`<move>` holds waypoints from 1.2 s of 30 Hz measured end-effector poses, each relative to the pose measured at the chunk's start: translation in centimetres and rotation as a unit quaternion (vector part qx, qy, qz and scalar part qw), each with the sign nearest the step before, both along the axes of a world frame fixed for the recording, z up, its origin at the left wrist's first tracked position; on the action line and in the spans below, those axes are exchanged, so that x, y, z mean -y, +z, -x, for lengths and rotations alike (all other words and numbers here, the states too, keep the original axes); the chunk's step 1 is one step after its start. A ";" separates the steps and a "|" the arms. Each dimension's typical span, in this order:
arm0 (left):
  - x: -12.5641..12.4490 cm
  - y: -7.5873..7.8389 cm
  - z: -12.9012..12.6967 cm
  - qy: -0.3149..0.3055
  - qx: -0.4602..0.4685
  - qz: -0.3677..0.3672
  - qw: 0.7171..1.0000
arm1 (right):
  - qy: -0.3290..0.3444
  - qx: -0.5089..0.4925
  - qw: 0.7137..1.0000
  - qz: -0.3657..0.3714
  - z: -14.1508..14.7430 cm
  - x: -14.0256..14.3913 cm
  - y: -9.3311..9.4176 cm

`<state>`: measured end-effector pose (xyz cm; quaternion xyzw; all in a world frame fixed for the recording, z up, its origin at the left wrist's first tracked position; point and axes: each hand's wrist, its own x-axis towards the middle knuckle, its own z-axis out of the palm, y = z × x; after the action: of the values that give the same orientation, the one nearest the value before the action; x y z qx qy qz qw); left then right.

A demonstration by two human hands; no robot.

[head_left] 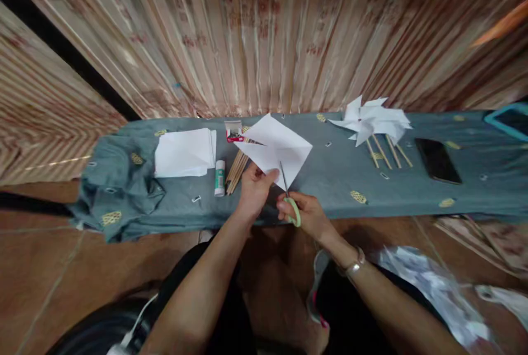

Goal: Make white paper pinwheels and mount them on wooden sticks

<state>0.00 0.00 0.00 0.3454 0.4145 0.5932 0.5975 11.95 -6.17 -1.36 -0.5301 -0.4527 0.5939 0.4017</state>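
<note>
My left hand (254,190) pinches the lower left edge of a white square of paper (291,148), held up over the cloth with a slit on its left side. In my right hand (306,213) are scissors (295,213) with light green handles, fingers closed through the loops. Their blades lie against the paper's lower corner. Beside my left hand are a bundle of thin wooden sticks (237,172) and a glue stick (220,178). A small red and white open box (234,131) stands behind them, its contents too small to name.
A stack of white paper (183,152) lies left on the grey-green cloth (256,217). Several white paper pinwheels (371,118) on sticks lie to the right, near a dark phone (438,160). A blue-framed object (509,121) sits far right. Curtains (256,36) hang behind.
</note>
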 end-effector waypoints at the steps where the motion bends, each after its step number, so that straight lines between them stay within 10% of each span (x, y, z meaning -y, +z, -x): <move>1: 0.1 0.1 0.0 -0.003 -0.006 0.000 1.000 | -0.002 -0.001 1.000 -0.002 0.0 -0.1 0.0; 36: 0.6 -0.6 -0.5 -0.044 0.005 0.035 0.998 | -0.017 0.018 0.999 -0.023 -0.4 -0.3 0.5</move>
<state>0.51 -0.55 -0.60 0.3389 0.4162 0.5534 0.6369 12.40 -5.92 -0.87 -0.5391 -0.4646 0.5662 0.4159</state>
